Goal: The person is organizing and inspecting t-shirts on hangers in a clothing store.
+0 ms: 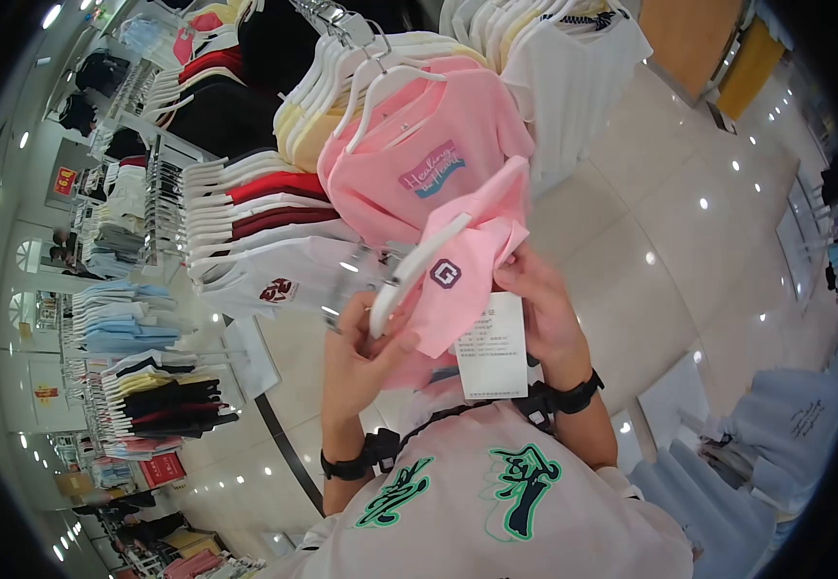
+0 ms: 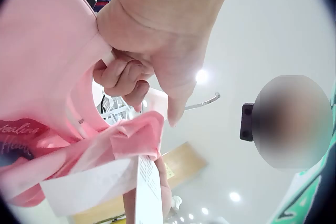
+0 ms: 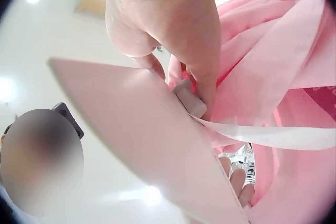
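In the head view a pink garment (image 1: 467, 261) with a dark "G" patch hangs on a white hanger (image 1: 419, 265). The left hand (image 1: 356, 362) curls its fingers round the hanger's lower end; in the left wrist view those fingers (image 2: 126, 79) are bent, the thumb extended. My right hand (image 1: 544, 314) pinches the garment's edge, just above a white printed tag (image 1: 492, 352). Seen from the right wrist, the right hand (image 3: 168, 29) has thumb and finger on pink cloth (image 3: 257, 61) beside the tag (image 3: 142, 129) and a small grey piece (image 3: 190, 99).
Behind the hands hangs a pink "Healing Heart" shirt (image 1: 438, 154) on a rack with yellow and white shirts. More racked clothes (image 1: 264, 222) stand at the left. Light blue garments (image 1: 718, 492) are at the lower right, beside glossy tiled floor (image 1: 621, 232).
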`<state>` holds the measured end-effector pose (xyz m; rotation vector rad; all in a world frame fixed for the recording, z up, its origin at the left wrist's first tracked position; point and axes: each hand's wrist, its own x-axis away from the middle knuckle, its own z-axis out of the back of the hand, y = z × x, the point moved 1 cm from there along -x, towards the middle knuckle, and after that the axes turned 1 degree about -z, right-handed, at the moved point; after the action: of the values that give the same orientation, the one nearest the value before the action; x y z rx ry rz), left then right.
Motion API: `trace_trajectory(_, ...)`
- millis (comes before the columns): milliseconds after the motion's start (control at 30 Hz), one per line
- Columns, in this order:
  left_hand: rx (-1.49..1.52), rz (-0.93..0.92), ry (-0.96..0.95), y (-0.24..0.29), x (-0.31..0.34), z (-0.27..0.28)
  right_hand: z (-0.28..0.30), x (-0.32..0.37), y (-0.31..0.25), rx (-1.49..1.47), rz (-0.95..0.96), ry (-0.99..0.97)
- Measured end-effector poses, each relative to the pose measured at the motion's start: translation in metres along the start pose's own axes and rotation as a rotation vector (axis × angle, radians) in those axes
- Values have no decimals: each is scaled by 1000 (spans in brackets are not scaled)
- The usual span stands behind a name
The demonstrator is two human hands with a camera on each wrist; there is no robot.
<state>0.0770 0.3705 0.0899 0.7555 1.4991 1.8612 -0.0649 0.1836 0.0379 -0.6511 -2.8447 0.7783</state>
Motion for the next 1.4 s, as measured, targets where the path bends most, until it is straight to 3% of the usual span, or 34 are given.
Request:
trace_trajectory(300,44,6,30,-16,2,-20,-2,-3,27,0,-135,4)
trace_trajectory(500,-7,49,-11,-41,-2,1,-5,-4,38,34,-201,18)
trace_trajectory(700,150,84,9,-44,0,2,-11,-6,39,132,-260,67)
trace_trajectory(900,148,-11,23,-47,-13,31,-20,-31,61,215,-231,103)
trace_trajectory(1033,165,85,10,-54,-16,52,-24,-53,80,252,-222,133)
trace_trajectory(1133,162,-45,99,-66,-13,69,-41,-67,94,255,-256,148)
trace_trajectory(1333,162,135,42,-67,-20,127,-60,-97,132,423,-244,191)
trace_trajectory(1400,184,85,84,-67,-22,144,-62,-101,142,546,-241,151)
